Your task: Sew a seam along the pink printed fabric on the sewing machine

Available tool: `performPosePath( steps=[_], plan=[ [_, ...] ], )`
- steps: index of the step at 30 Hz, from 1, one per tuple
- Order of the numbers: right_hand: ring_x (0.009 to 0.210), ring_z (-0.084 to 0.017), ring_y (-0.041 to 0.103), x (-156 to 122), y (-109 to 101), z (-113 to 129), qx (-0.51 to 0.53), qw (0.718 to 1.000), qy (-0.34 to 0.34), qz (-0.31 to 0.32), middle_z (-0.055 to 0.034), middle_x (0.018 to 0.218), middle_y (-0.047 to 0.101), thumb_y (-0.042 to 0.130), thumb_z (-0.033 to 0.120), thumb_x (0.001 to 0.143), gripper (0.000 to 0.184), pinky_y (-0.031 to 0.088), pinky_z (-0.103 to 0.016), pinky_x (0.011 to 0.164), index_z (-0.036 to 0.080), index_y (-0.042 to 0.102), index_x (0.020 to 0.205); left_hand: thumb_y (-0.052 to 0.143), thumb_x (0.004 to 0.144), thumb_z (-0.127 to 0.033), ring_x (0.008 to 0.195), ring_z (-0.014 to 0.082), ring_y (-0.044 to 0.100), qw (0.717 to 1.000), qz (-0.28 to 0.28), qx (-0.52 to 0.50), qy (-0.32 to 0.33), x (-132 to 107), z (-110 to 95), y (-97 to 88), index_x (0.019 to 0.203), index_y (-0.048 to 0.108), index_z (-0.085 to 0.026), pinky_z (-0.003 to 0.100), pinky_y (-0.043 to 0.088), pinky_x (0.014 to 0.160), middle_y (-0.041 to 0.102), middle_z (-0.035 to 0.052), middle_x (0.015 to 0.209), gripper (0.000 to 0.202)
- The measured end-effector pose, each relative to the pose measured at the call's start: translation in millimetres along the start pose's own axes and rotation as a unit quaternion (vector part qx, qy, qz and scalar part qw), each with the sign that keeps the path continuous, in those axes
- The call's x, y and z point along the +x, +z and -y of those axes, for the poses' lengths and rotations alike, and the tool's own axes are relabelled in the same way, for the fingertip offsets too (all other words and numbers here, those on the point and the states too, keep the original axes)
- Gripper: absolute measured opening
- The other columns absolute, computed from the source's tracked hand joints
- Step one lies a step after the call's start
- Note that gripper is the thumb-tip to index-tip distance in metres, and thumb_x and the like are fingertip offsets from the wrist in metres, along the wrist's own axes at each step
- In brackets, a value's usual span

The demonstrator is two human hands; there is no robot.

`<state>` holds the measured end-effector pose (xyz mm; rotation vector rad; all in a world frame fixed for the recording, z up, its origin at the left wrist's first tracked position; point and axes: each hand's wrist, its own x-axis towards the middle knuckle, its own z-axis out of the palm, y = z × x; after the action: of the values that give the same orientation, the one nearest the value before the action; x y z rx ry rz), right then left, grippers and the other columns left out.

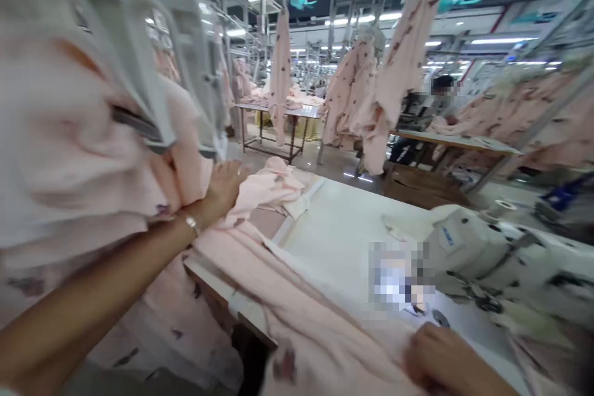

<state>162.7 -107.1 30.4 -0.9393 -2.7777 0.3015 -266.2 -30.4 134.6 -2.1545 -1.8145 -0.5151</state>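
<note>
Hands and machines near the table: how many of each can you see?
Hands: 2, the left hand on pink cloth, the right hand on pink cloth too
Sewing machines: 1
Bracelets: 1
Total: 4

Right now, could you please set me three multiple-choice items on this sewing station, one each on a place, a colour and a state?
1. Where does the left hand rest?
A. on the bunched pink fabric at the far table edge
B. on the sewing machine
C. on a cardboard box

2. What colour are the hanging garments?
A. blue
B. pale pink with dark motifs
C. green

3. How does the right hand stand?
A. raised in the air
B. gripping scissors
C. pressed down on the pink fabric

Answers: 1 A, the hand lies on the bunch; 2 B, pink cloth shows dark marks; 3 C, it lies flat on cloth near the machine.
</note>
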Motion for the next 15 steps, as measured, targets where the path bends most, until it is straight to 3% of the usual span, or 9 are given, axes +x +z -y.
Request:
performPosePath(
  steps=[2,4,5,6,8,10,12,15],
  plan=[
    [0.088,-0.022,0.064,-49,-8,-22,-0.088,0.989,0.044,-0.111,-0.0032,0.090,0.067,0.058,0.041,0.084,0.014,0.050,-0.032,0.074,0.029,0.064,0.086,0.029,0.094,-0.015,0.125,0.0252,0.042,0.992,-0.023,-0.040,0.117,-24,-39,16.1,0.116,0.058,-0.021,0.053,0.019,0.110,0.055,0.0097,0.125,0.036],
    [0.089,-0.023,0.066,-82,-8,-24,-0.137,0.965,0.134,-0.179,-0.0051,0.098,0.068,0.060,0.041,0.081,0.022,0.051,-0.033,0.075,0.029,0.065,0.098,0.034,0.094,-0.018,0.124,0.0164,0.045,0.964,-0.002,-0.090,0.250,-52,-90,38.7,0.110,0.060,-0.031,0.042,0.020,0.113,0.058,-0.0008,0.125,0.033],
    [0.084,-0.022,0.067,-92,-5,-18,-0.130,0.955,0.190,-0.184,-0.0054,0.094,0.068,0.062,0.044,0.079,0.029,0.052,-0.032,0.072,0.028,0.065,0.103,0.038,0.094,-0.021,0.129,0.0191,0.040,0.945,0.013,-0.114,0.306,-65,-114,51.3,0.119,0.055,-0.028,0.045,0.020,0.113,0.053,0.0020,0.132,0.031],
    [0.076,-0.021,0.067,-98,0,-9,-0.104,0.948,0.249,-0.168,-0.0047,0.089,0.068,0.063,0.047,0.077,0.036,0.053,-0.030,0.066,0.026,0.064,0.106,0.044,0.093,-0.030,0.133,0.0233,0.035,0.940,0.028,-0.124,0.316,-75,-135,64.0,0.125,0.051,-0.025,0.050,0.020,0.113,0.046,0.0055,0.140,0.033],
    [0.067,-0.020,0.065,-103,10,13,-0.033,0.937,0.330,-0.114,-0.0031,0.080,0.067,0.065,0.052,0.074,0.041,0.052,-0.028,0.058,0.024,0.063,0.105,0.053,0.090,-0.036,0.136,0.0299,0.030,0.944,0.064,-0.141,0.292,-85,-166,85.9,0.120,0.053,-0.020,0.056,0.024,0.109,0.041,0.0112,0.143,0.034],
    [0.070,-0.020,0.064,-106,18,33,0.026,0.930,0.352,-0.104,-0.0039,0.080,0.066,0.059,0.050,0.079,0.031,0.052,-0.029,0.061,0.024,0.063,0.095,0.051,0.091,-0.028,0.129,0.0292,0.040,0.948,0.108,-0.166,0.248,-82,-182,97.1,0.104,0.058,-0.017,0.055,0.029,0.106,0.053,0.0117,0.132,0.019],
    [0.071,-0.020,0.064,-115,22,45,0.086,0.915,0.363,-0.151,-0.0038,0.079,0.065,0.046,0.045,0.088,0.024,0.052,-0.029,0.064,0.024,0.058,0.088,0.042,0.091,-0.016,0.106,0.0228,0.059,0.945,0.146,-0.192,0.219,-77,-189,94.0,0.094,0.056,-0.016,0.046,0.041,0.099,0.066,0.0085,0.105,0.014],
    [0.056,-0.018,0.061,-143,20,50,0.083,0.889,0.392,-0.221,0.0005,0.066,0.064,0.033,0.035,0.092,0.021,0.048,-0.026,0.051,0.026,0.052,0.095,0.036,0.089,-0.012,0.069,0.0171,0.063,0.943,0.165,-0.208,0.202,-88,-190,70.9,0.092,0.054,-0.018,0.031,0.051,0.068,0.064,0.0019,0.076,0.018]
  ],
)
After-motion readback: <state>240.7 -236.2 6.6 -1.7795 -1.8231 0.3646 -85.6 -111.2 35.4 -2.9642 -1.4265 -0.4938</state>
